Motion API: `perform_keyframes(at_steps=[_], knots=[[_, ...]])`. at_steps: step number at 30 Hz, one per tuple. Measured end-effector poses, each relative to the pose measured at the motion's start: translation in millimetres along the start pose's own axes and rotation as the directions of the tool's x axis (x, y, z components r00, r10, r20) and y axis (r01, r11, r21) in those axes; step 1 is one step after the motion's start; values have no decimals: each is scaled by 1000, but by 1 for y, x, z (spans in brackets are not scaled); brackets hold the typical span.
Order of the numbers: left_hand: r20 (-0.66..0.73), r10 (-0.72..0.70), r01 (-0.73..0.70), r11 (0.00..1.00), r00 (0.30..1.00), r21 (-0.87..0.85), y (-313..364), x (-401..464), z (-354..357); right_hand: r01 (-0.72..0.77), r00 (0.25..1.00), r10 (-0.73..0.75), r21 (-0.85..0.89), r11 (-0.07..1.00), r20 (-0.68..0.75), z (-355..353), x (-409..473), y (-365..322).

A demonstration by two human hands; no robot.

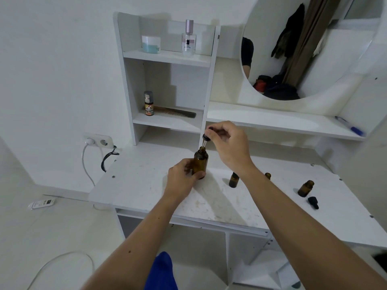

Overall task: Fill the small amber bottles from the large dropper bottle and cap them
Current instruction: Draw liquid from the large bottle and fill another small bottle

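The large amber dropper bottle (pixel 200 163) stands on the white table (pixel 146 176), and my left hand (pixel 184 176) grips its lower body. My right hand (pixel 228 143) pinches the black dropper cap (pixel 207 136) just above the bottle; the glass pipette tip reaches into the open neck. A small amber bottle (pixel 233 180) stands right of the large one, partly behind my right forearm. A second small bottle (pixel 267 175) peeks out past that arm. A third small bottle (pixel 306 188) stands uncapped further right, with a loose black dropper cap (pixel 313 202) lying in front of it.
A white shelf unit (pixel 167 59) behind holds a jar (pixel 150 44), a perfume bottle (pixel 189 38), a small spray bottle (pixel 148 103) and a comb (pixel 178 112). A round mirror (pixel 303 49) hangs at right above a ledge with a blue pen (pixel 349 126). A wall socket (pixel 98 140) sits at left.
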State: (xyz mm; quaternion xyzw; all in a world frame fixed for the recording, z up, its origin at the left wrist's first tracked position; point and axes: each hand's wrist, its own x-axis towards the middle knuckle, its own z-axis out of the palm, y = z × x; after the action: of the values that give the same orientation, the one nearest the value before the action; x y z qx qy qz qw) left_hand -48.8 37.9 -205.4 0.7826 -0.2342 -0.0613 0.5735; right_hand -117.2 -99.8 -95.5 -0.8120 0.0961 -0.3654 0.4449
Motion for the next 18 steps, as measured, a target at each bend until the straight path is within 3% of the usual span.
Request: perform_keyframes(at_steps=[12,18], knots=[[-13,19,-18,1000,1000,18,-1,0,0,-41,999,44,-145,989,16,13,-2,9],[-9,14,-13,1000,1000,22,0,0,0,-53,999,53,-135,989,-3,17,-4,9]])
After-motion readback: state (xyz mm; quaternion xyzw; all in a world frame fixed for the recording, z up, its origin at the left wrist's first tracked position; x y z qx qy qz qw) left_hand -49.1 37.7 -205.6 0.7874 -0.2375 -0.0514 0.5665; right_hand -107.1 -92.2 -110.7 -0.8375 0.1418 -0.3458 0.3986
